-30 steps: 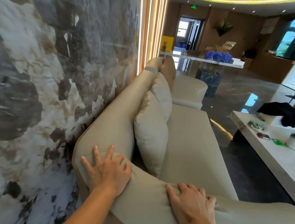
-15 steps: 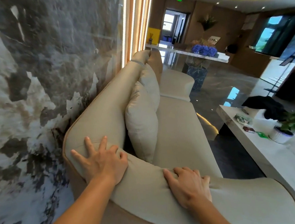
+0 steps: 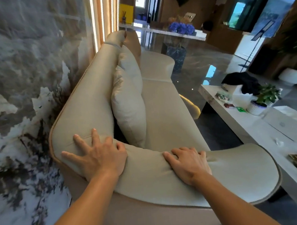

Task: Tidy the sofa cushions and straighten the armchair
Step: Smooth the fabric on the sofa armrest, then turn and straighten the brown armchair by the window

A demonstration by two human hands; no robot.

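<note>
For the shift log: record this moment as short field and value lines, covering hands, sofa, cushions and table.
left hand: flat, fingers spread, on the sofa's corner by the marble wall
right hand: palm down on the near armrest
sofa: beige, backrest against the wall
cushions: upright in a row against the backrest
coffee table: white, right of the sofa, with potted plant and dark cloth

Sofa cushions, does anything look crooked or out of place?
Mostly tidy. The cushions stand in a row against the backrest, the nearest one leaning slightly and creased. Both hands, left and right, press flat on the armrest, denting it.
</note>
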